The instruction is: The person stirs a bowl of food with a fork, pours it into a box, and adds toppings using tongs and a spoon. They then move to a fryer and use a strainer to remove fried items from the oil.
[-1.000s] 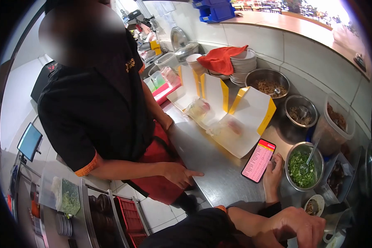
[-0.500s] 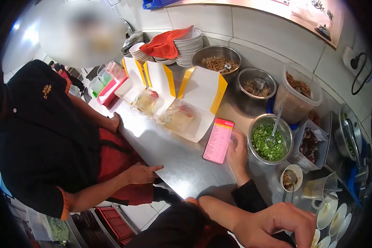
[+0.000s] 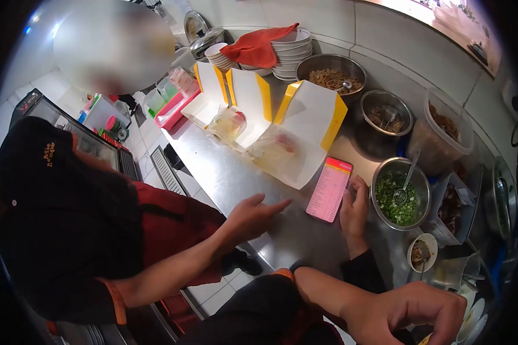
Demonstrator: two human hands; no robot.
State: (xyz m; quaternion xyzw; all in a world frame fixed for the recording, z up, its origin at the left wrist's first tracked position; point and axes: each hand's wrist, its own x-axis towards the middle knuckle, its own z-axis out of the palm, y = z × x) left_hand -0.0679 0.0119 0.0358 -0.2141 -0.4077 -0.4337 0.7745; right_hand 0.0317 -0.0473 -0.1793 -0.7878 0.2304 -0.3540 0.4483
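Observation:
A smartphone point(image 3: 329, 190) with a pink list on its screen lies on the steel table. Right at its edge rests my right hand point(image 3: 355, 211), thumb and fingers apart, its black sleeve passing under my left forearm. Across the lower right reaches my left hand point(image 3: 406, 313), fingers curled down over the black sleeve; what they grip is hidden. Beyond the phone stand yellow-and-white takeaway boxes point(image 3: 313, 115) with their lids up and clear plastic bags point(image 3: 275, 150) inside. Close to my right hand is a steel bowl point(image 3: 427, 198) of chopped green onion with a ladle point(image 3: 407, 175) in it.
A co-worker's hand point(image 3: 256, 215) stretches over the table's left edge with fingers extended. Steel bowls of minced food point(image 3: 360, 89), a plastic tub point(image 3: 457, 141) and a small white bowl point(image 3: 413, 253) line the right side. Stacked bowls point(image 3: 293, 54) under a red cloth point(image 3: 259, 49) stand behind.
The co-worker's hand has moved right and farther over the table toward the phone. My view has shifted, so the table's things appear more to the right. My hands keep nearly the same pose.

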